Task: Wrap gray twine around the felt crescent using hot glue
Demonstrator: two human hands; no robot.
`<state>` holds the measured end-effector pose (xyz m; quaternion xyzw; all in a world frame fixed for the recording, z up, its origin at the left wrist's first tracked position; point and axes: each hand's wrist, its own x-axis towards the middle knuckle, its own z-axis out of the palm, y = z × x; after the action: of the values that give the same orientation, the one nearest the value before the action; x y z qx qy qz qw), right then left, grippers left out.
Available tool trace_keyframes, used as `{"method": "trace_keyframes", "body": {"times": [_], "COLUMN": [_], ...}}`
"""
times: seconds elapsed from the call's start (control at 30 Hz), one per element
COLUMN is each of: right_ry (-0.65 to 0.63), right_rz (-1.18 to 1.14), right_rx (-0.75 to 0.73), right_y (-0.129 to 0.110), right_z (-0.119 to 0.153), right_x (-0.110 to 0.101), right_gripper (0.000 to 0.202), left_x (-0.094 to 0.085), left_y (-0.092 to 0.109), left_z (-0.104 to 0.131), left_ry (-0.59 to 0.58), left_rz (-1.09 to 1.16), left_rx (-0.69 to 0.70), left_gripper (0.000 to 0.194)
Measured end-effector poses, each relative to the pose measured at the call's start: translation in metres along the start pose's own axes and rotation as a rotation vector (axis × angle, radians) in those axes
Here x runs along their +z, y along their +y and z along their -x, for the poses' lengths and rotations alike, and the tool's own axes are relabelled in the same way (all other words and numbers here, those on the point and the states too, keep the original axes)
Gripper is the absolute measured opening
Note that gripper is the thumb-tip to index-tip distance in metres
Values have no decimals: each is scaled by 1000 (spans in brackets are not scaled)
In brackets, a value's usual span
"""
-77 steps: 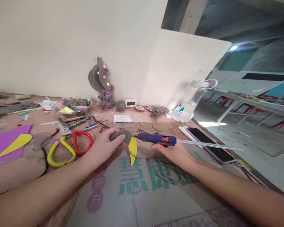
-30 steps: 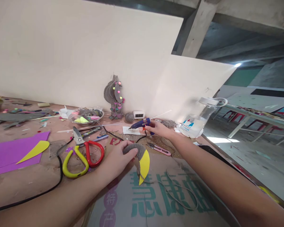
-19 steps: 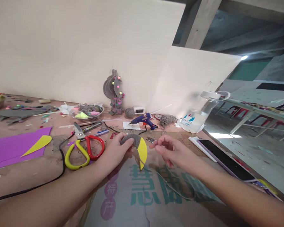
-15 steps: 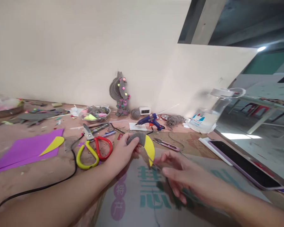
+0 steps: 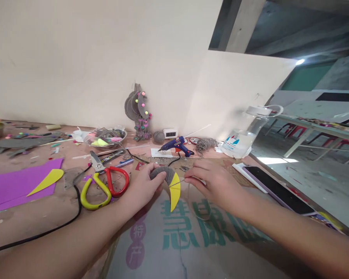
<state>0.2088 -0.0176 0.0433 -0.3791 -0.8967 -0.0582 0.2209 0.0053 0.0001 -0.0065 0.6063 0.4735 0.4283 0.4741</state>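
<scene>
Pale wall (image 5: 104,58) stands behind; printed cardboard (image 5: 154,240) spreads toward six o'clock, with the yellow crescent (image 5: 175,192) held over it, near centre. From my distant seat, I see the hands apart: the left hand (image 5: 144,184) clamped on the wrapped end at ten o'clock, the right hand (image 5: 209,178) pinching the grey strand (image 5: 178,183) at two. I'd pull evenly, laying every turn snug beside its neighbour, never bunched or overlapping

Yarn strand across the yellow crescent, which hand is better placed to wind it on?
The right hand, I'd say: its fingertips pinch the yarn just beside the crescent, while the left hand holds the crescent's grey-wrapped end.
</scene>
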Motion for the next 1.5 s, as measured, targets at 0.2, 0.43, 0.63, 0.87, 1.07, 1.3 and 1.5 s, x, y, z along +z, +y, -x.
{"method": "trace_keyframes", "body": {"times": [0.2,0.43,0.63,0.87,1.07,1.3,1.5], "right_ry": [70,79,106,111,153,105,181], "right_rz": [-151,-273,-286,-292,-282,-282,-437], "right_rx": [206,350,321,315,298,295,337], "right_y": [26,26,20,20,18,19,25], "right_z": [13,17,17,18,18,18,16], "right_x": [22,33,34,35,34,36,33], "right_gripper": [18,19,20,18,18,20,26], "left_x": [0,0,2,2,2,1,0], "left_y": [9,9,10,9,12,12,15], "left_z": [3,2,4,6,6,6,7], "left_ry": [8,-26,-90,-115,-130,-151,-147], "left_rz": [-79,-192,-259,-311,-319,-282,-250], "left_rx": [-13,64,77,64,60,48,44], "left_gripper": [21,19,19,17,17,17,22]}}
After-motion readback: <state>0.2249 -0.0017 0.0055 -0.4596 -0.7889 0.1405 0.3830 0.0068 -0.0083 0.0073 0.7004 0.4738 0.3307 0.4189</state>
